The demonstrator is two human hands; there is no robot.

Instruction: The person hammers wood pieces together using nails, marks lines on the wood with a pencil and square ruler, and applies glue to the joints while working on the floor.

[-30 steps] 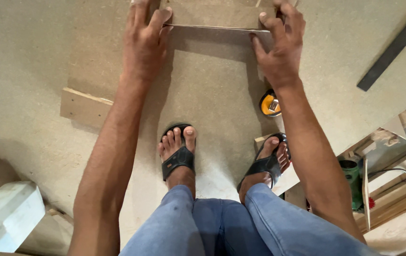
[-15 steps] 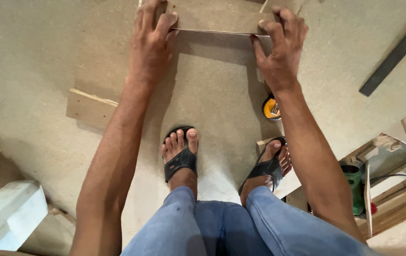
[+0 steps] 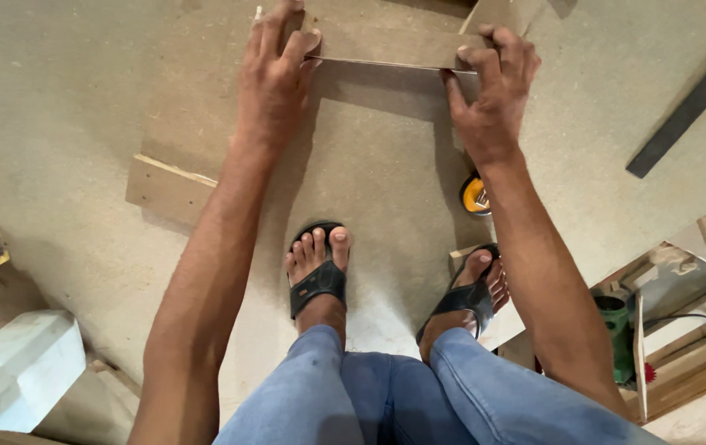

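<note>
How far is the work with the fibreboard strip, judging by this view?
Done: the narrow brown fibreboard strip lies across the large fibreboard sheet. In hand: left hand and right hand grip its two ends. Left: nothing visibly fastens it; the yellow tape measure lies unused.

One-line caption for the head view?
Left hand and right hand grip a board strip on edge over a floor panel.

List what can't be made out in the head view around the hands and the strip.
- Board strip: both ends hidden under the left hand and right hand.
- Yellow tape measure: half hidden behind the right forearm.
- Green tool: mostly hidden by the right arm and wood.
- Dark bar: cut off by the frame's right edge.
</note>
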